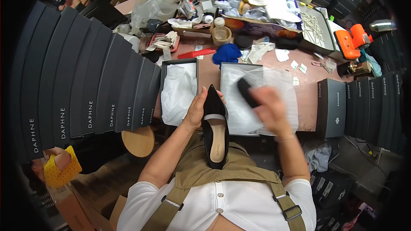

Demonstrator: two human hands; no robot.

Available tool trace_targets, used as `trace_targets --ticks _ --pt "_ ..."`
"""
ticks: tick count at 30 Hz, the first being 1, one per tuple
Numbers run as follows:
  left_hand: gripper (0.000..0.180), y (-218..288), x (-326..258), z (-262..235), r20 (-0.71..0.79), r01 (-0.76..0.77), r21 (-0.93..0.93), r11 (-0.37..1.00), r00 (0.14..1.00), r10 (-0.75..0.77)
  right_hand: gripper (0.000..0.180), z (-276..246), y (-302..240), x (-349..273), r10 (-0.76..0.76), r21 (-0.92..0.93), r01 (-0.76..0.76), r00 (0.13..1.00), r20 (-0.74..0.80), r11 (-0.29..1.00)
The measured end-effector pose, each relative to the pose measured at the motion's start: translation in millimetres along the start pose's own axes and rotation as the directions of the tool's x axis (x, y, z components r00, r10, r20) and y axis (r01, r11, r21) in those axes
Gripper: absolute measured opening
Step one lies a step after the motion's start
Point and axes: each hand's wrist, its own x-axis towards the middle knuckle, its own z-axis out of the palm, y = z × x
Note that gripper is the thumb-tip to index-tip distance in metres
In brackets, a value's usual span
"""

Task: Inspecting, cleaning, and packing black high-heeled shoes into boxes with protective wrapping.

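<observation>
My left hand [195,110] is closed round the front of a black pointed-toe shoe [215,102]. The shoe has a grey band across its opening and a beige insole. It is held toe away from me, with its heel over my lap. To the right, my right hand [272,108], smeared by motion, grips a dark oblong thing that looks like a shoe brush [247,93]. The brush is apart from the shoe, above white tissue paper [280,98] in an open shoe box [242,65]. A second open box [198,66], left of it, holds crumpled white tissue.
Tall rows of dark shoe boxes stand at left [85,72] and right [332,107]. Across the pink table lie a red comb [197,53], a blue cloth [227,54], tape rolls [221,38] and an orange tool [353,42]. At lower left are a round stool [138,141] and another person's yellow sleeve [62,169].
</observation>
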Motion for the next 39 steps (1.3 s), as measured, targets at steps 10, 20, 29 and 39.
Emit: trace_targets --ticks 10,20,29,39 --pt "0.057 4 -26 -14 -0.049 -0.083 -0.038 0.996 0.996 0.081 0.037 77 -3 -74 0.101 0.013 -0.106 0.975 0.196 0.994" --pt "0.050 -26 -16 -8 -0.088 0.029 -0.040 0.999 0.996 -0.032 0.041 123 -2 23 0.012 0.002 -0.012 0.996 -0.093 1.000" --pt "0.061 -19 -13 -20 -0.132 0.011 0.022 1.000 0.991 -0.008 0.029 94 -23 -56 0.153 0.017 -0.155 0.985 0.083 0.988" --pt "0.048 -6 -9 -44 -0.093 -0.038 -0.137 0.990 0.995 0.026 0.056 20 114 -2 0.258 -0.469 -0.327 0.944 -0.207 0.820"
